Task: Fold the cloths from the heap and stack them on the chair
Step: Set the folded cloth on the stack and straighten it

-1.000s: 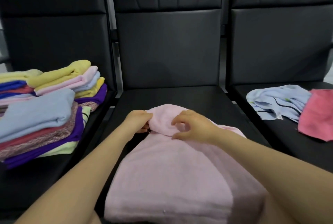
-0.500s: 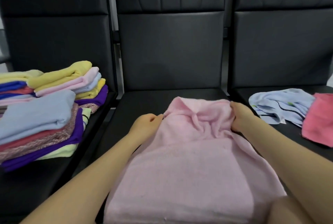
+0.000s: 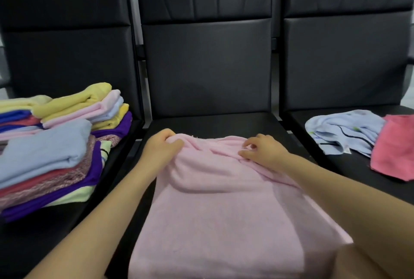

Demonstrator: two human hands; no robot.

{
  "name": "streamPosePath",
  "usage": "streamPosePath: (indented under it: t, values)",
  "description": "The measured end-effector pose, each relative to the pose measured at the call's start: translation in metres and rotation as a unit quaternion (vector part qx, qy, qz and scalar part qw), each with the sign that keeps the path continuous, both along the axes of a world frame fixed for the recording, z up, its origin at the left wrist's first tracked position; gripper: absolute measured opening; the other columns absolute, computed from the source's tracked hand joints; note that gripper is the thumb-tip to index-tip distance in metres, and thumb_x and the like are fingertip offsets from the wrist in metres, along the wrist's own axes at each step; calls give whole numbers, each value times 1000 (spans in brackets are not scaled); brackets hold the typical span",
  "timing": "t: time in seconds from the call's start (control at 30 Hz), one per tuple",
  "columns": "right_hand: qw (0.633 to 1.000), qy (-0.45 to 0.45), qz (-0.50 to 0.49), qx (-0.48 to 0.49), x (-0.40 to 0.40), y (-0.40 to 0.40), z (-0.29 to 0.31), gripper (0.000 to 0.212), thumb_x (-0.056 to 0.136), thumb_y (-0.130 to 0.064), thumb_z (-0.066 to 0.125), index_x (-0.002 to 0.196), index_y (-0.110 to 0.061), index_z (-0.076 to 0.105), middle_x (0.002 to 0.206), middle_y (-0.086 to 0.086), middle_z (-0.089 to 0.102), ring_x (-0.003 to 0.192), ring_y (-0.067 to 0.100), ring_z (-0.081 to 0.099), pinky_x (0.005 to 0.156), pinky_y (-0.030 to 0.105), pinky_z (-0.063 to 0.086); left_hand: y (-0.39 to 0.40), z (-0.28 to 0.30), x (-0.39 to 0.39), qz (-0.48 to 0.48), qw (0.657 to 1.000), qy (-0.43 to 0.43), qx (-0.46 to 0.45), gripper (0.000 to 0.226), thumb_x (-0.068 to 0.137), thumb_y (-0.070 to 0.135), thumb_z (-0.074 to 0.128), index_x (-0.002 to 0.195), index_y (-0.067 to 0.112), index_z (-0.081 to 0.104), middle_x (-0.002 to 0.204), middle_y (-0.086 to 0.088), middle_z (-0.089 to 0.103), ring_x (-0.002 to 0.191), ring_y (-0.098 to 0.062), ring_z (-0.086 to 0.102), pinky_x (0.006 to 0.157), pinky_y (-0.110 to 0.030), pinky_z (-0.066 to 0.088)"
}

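A pale pink cloth (image 3: 219, 207) lies spread over the middle black chair seat (image 3: 215, 125) and hangs toward me. My left hand (image 3: 160, 149) grips its far left corner, fingers curled into the fabric. My right hand (image 3: 263, 152) pinches the far edge right of centre, where the cloth bunches into folds. On the left chair sits a stack of folded cloths (image 3: 53, 144) in yellow, pink, blue and purple. The heap on the right chair holds a crumpled light blue cloth (image 3: 345, 132) and a coral pink cloth (image 3: 394, 153).
Three black padded chairs stand side by side with tall backrests (image 3: 206, 65). A narrow gap separates each seat. The front part of the left seat (image 3: 40, 240) is bare below the stack.
My left hand has moved up to the cloth's far left corner and taken hold. My right hand has shifted inward from the right corner to the far edge. The far edge now lies flatter and wider.
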State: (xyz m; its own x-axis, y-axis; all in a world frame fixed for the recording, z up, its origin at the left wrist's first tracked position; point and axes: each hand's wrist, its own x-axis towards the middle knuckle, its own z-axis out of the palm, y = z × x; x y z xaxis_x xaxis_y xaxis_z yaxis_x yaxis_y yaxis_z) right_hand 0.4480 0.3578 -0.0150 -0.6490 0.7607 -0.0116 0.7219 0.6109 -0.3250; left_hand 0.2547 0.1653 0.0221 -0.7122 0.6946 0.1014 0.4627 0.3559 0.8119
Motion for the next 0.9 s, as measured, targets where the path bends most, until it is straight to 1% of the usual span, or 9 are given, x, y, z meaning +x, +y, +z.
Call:
streamPosePath:
  t: [0.07, 0.13, 0.23, 0.3, 0.37, 0.47, 0.6, 0.73, 0.9]
  values:
    - [998, -50, 26, 39, -17, -8, 10, 34, 89, -55, 52, 91, -24, 68, 92, -5, 68, 91, 17, 60, 84, 34, 46, -8, -3, -13, -27, 997, 25, -65, 5, 85, 11, 55, 89, 13, 58, 86, -1, 57, 78, -17, 51, 64, -29, 38]
    - [998, -6, 34, 60, -33, -11, 16, 37, 89, -55, 52, 81, -20, 62, 86, -4, 67, 83, 17, 58, 75, 31, 44, -12, -11, -23, -70, 989, 19, -131, 6, 86, 16, 58, 91, 12, 61, 87, 1, 59, 81, -16, 52, 67, -28, 38]
    - [992, 105, 70, 6, -57, -9, 11, 38, 90, -49, 57, 119, -25, 59, 115, -1, 58, 110, 17, 52, 84, 30, 43, -16, -20, -28, -72, 985, -53, -148, 30, 93, 41, 56, 83, 15, 68, 82, 0, 64, 77, -15, 57, 66, -26, 40]
    - [992, 90, 85, -36, -68, -9, 4, 58, 91, -47, 57, 142, -23, 43, 133, 3, 51, 127, 20, 42, 100, 34, 40, -14, -25, -33, -38, 988, -40, -147, 45, 96, 46, 49, 70, 12, 62, 68, -2, 60, 63, -15, 55, 59, -26, 40]
    - [996, 52, 69, -34, -74, -8, -5, 61, 92, -48, 55, 144, -21, 41, 135, 5, 49, 127, 24, 44, 101, 36, 40, -10, -33, -39, -15, 991, 0, -132, 42, 96, 40, 52, 68, 9, 57, 62, -4, 54, 56, -17, 51, 55, -27, 41]
    - [996, 53, 49, -56, -75, -4, -9, 29, 88, -45, 61, 106, -22, 65, 103, 0, 64, 94, 20, 60, 77, 32, 47, -4, -39, -45, 13, 994, 23, -107, 29, 89, 40, 61, 88, 11, 58, 81, 1, 60, 71, -17, 57, 63, -30, 46]
    - [966, 132, 35, -219, -64, -4, 4, 28, 80, -39, 73, 77, -13, 64, 69, -2, 56, 62, 12, 51, 54, 23, 40, 6, -40, -47, 9, 981, 5, -192, 45, 82, 58, 61, 112, 25, 61, 115, -2, 60, 106, -22, 57, 87, -38, 52]
    - [933, 145, 26, -328, -40, -2, 19, 26, 80, -35, 74, 72, -18, 56, 61, -3, 52, 52, 12, 46, 47, 22, 35, 15, -30, -33, -8, 988, -125, -94, 18, 85, 32, 63, 91, 15, 66, 101, -12, 64, 87, -22, 59, 71, -33, 47]
    - [893, 186, 54, -406, -21, -8, 23, 46, 73, -42, 79, 96, -5, 66, 92, 12, 71, 82, 28, 68, 73, 37, 52, 8, -16, -24, -26, 948, -316, 0, 44, 66, 32, 73, 108, 19, 68, 110, -15, 68, 102, -35, 64, 95, -48, 50]
